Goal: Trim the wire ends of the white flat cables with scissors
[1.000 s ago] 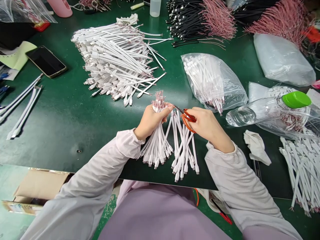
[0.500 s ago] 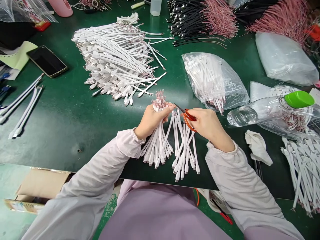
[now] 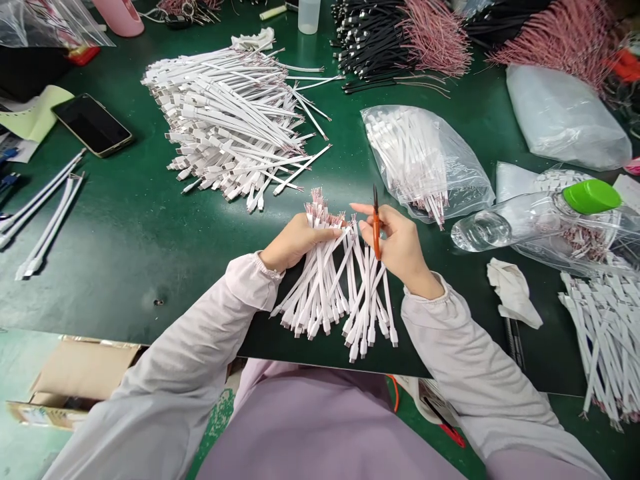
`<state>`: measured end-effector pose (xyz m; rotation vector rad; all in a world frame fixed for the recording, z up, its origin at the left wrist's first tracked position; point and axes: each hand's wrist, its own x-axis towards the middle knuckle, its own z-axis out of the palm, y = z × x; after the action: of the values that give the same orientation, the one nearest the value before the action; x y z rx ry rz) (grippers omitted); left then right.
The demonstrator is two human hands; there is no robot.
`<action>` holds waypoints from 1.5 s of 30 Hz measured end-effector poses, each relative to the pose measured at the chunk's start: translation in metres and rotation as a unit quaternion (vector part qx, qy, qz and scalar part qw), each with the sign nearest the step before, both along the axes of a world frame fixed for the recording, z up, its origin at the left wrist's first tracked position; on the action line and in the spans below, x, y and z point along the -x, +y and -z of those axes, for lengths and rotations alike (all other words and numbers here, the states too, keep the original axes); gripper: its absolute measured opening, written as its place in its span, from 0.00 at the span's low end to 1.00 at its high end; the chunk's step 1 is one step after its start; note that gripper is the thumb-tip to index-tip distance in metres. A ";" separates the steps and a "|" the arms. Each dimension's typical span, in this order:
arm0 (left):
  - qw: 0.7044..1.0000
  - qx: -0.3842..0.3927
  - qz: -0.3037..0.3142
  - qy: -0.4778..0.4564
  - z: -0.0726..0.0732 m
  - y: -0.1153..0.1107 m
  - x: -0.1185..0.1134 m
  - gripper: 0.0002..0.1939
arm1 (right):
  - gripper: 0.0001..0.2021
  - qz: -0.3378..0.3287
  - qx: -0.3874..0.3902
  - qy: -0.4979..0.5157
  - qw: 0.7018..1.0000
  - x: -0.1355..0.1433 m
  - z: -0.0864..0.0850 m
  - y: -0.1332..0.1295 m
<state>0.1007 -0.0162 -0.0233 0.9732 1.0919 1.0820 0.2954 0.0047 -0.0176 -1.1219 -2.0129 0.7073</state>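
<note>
My left hand (image 3: 299, 241) is closed around a bunch of short white cables (image 3: 317, 287). Their stripped pinkish wire ends stick up past my thumb, and the plugs fan out toward the table's front edge. My right hand (image 3: 397, 247) holds a pair of orange-handled scissors (image 3: 376, 230), dark blades pointing up and away, with the index finger stretched toward the bunch. Below that hand lies a smaller group of white cables (image 3: 370, 300), its upper ends touching or close to the held bunch. Whether the scissors' blades are apart is hard to see.
A big heap of white cables (image 3: 230, 127) lies beyond my hands. To the right are a bag of cables (image 3: 425, 160), a clear bottle with a green cap (image 3: 540, 213) and more white cables (image 3: 597, 340). A phone (image 3: 93, 125) rests at the left; black cables (image 3: 373, 40) sit at the back.
The scissors have swung from pointing at the wire ends to upright, drawn back from the bunch. My left hand has shifted slightly down and left, and the held bunch spreads wider.
</note>
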 end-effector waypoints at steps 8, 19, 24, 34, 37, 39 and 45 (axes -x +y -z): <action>1.000 0.009 -0.001 0.001 0.006 -0.001 -0.004 0.12 | 0.18 -0.016 -0.015 -0.026 0.999 0.004 -0.001 -0.002; 0.998 -0.029 -0.028 0.047 0.002 -0.002 -0.004 0.13 | 0.15 -0.003 -0.071 -0.046 0.996 0.010 -0.003 -0.005; 0.998 -0.024 -0.029 0.046 0.000 -0.003 -0.005 0.14 | 0.11 0.016 -0.110 -0.054 0.992 0.011 -0.004 -0.006; 0.998 -0.011 -0.038 0.057 -0.001 -0.002 -0.004 0.14 | 0.10 0.034 -0.126 -0.047 0.990 0.012 -0.003 -0.009; 0.997 -0.011 -0.038 0.061 -0.001 -0.002 -0.006 0.15 | 0.08 0.050 -0.051 0.005 0.997 0.016 -0.004 -0.009; 0.996 -0.025 -0.035 0.074 -0.003 -0.002 -0.007 0.14 | 0.08 0.043 0.036 0.050 0.997 0.019 -0.004 -0.006; 0.983 -0.006 0.099 0.157 -0.020 0.002 0.011 0.12 | 0.08 0.059 0.092 0.065 0.992 0.017 0.002 0.004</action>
<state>0.0899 -0.0141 -0.0033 1.2645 1.2130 0.7915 0.2783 0.0085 -0.0193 -1.2560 -1.7861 0.8957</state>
